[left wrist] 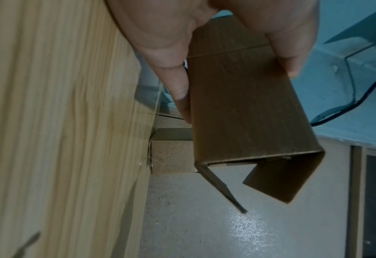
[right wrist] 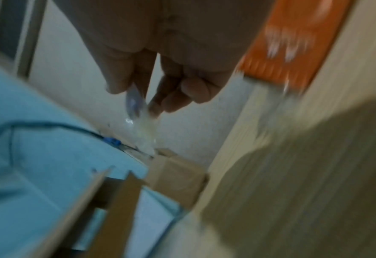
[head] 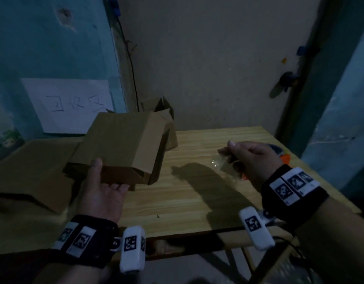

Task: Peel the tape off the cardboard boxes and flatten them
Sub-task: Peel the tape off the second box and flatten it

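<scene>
We judge this box half done: our right hand (head: 252, 158) pinches a crumpled strip of clear tape (head: 219, 161) above the bench (head: 197, 193), while our left hand (head: 103, 191) grips the cardboard box (head: 119, 148), end flaps loose (not yet flattened). Flat cardboard (head: 31, 173) lies left; another box (head: 166, 124) waits behind, an orange item (head: 286, 158) beside our right hand.

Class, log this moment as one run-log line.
left hand: holds brown cardboard box, flaps open | right hand: pinches peeled clear tape strip | wooden table | stage: tape off, flattening pending
</scene>
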Demonstrator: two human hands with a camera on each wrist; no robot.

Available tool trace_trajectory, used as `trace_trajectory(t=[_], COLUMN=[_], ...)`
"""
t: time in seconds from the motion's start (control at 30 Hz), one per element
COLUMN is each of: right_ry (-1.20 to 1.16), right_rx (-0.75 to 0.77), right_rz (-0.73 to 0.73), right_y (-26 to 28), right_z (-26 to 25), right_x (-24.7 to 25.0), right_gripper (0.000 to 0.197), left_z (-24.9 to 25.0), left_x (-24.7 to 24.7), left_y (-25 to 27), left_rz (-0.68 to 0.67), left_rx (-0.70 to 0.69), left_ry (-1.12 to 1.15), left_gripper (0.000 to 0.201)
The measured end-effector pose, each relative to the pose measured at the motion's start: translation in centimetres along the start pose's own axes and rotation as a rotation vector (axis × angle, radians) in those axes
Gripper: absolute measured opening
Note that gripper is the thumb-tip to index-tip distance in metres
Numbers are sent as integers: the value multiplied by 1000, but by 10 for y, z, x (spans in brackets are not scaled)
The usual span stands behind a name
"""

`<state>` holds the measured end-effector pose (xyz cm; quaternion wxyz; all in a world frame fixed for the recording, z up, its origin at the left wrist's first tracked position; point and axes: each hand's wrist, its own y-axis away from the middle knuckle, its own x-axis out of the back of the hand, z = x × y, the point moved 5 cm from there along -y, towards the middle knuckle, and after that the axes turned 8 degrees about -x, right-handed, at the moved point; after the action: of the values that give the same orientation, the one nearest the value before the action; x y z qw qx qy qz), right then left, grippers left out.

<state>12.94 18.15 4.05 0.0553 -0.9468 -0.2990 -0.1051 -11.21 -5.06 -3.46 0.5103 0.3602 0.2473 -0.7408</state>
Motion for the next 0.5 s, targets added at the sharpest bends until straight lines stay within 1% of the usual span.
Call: trace_trajectory(t=[0.03,0.1,0.17,0.23,0.3,0.37,0.4,0.43,0.5], right_ry=[107,275,406,619,820,839,814,791,701], right_rx=[13,49,54,11,-48,-65,-66,-79,-151], right_rz=[5,-10,6,25,-21,19,54,71,37], right_y=[0,-1,-2,-7,-8,-14,-16,-16,-15], right_z=[-2,-3,-1,-3,-5,-1,2,2,8], right_x=[6,9,12,14,11,14,17,18,19], right_gripper=[23,6,9,10,12,15,13,15,27], left_z=[0,0,0,0,0,1,1,2,2], left_x=[0,0,0,1,0,0,-1,-2,-3], left_y=[0,0,0,0,1,2,2,3,6], left_rz=[1,-10,-13,-5,2,-6,-18,-31,-55], left_rx=[-2,-12,-19,-19,-9,1,3,4,7], left_ry=[1,-4,-10,-14,-11,-11,-10,-8,-4], left_gripper=[39,47,49,49,51,52,51,51,53])
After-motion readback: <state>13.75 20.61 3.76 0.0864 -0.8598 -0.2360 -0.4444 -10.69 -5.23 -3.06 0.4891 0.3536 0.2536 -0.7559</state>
